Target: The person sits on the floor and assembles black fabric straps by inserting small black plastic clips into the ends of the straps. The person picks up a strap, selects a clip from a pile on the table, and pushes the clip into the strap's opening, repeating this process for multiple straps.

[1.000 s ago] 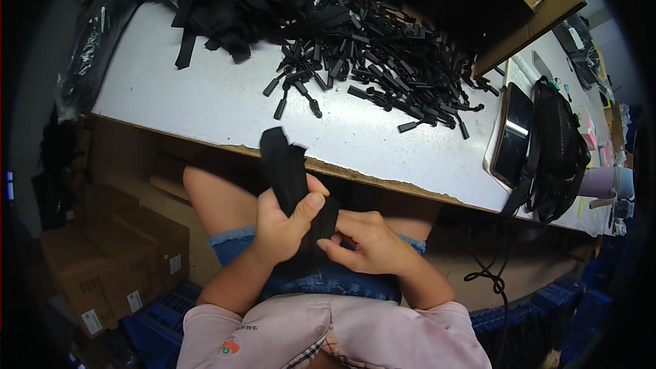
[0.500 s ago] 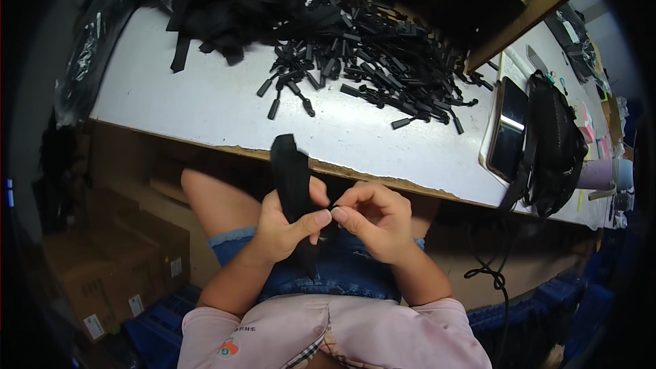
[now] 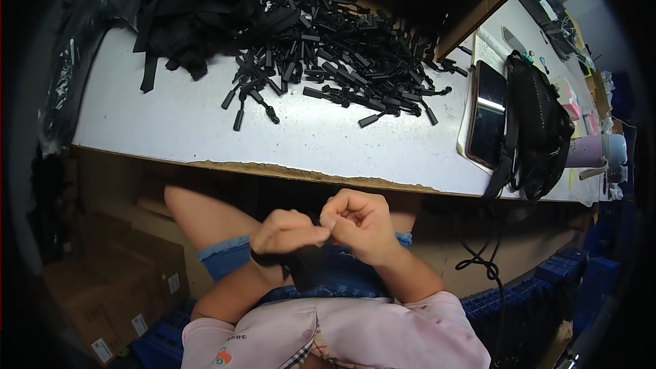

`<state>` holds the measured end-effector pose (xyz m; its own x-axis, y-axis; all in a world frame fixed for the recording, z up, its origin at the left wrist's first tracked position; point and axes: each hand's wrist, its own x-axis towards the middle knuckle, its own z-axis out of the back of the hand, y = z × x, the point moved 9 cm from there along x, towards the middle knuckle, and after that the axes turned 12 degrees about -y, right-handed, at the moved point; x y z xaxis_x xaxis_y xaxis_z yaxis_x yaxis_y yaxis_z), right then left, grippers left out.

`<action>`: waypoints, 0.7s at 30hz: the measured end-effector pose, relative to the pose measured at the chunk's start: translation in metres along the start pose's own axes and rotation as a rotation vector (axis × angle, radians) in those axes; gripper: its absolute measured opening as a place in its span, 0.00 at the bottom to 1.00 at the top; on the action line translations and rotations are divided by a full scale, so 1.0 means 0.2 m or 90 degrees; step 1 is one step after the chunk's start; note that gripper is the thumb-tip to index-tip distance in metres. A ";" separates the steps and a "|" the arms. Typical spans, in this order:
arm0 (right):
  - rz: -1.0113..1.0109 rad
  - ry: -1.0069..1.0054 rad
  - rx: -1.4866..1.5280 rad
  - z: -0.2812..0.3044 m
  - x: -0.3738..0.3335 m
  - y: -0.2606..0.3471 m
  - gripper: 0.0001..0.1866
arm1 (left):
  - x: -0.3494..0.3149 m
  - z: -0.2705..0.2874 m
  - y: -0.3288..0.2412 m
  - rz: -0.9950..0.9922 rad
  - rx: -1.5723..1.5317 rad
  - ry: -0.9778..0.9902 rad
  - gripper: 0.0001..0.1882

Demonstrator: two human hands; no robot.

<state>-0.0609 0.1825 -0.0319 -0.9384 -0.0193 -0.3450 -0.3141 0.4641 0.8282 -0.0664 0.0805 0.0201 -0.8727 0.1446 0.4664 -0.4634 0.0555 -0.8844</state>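
Both hands are close together above my lap, fingertips meeting. My left hand (image 3: 283,234) is closed on a black fabric strip (image 3: 305,268), which hangs blurred below it toward my wrist. My right hand (image 3: 362,224) makes a pinch against the left fingertips, with the fingers curled. Whatever small piece lies between those fingertips is hidden. Beyond my hands, on the white table (image 3: 171,123), lies a heap of small black cord pulls (image 3: 342,72) with plastic ends. More black fabric strips (image 3: 195,20) are piled to its left.
A raw, chipped table edge (image 3: 287,171) runs just beyond my hands. An open cardboard box (image 3: 492,7) stands behind the heap. At right are a dark-screened tablet (image 3: 486,126), a black bag (image 3: 540,130) and a purple cup (image 3: 586,151). Cartons (image 3: 116,287) stand at lower left.
The black strip, upright above my left hand before, now hangs down below it. My left hand has turned over, its back now facing up. The view has shifted slightly to the right.
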 end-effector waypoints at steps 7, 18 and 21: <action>0.780 -0.488 -0.894 0.11 0.01 0.63 0.09 | -0.05 0.00 0.26 0.527 -0.350 -0.122 0.10; 0.605 -0.373 -0.793 0.20 -0.01 0.52 0.16 | -0.08 0.01 0.30 0.576 -0.272 -0.090 0.09; 0.613 -0.350 -0.807 0.20 -0.03 0.53 0.16 | -0.07 0.04 0.30 0.537 -0.218 -0.104 0.09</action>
<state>-0.0827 0.2664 0.0402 -0.7722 0.2440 0.5867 0.1364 -0.8381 0.5281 -0.0837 0.0739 -0.0385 -0.9238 0.1296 -0.3603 0.3828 0.2884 -0.8777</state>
